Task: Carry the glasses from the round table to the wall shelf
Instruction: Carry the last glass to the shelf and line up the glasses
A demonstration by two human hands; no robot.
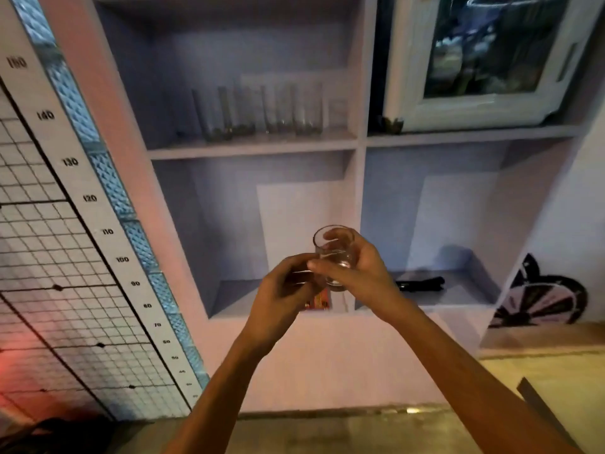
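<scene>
A short clear glass (334, 247) is held upright in my right hand (363, 273), in front of the lower left compartment of the wall shelf (252, 149). My left hand (280, 296) touches it from the left, fingers curled around what looks like a second clear glass (302, 276), mostly hidden by the fingers. Several tall clear glasses (262, 114) stand in a row in the compartment above. The round table is out of view.
A black object (420, 285) lies in the lower right compartment, and a small red item (317, 303) sits behind my hands. A white framed window (484, 60) fills the upper right compartment. A dartboard (550, 303) leans at the right; a height chart (108, 231) and wire grid (49, 257) cover the left wall.
</scene>
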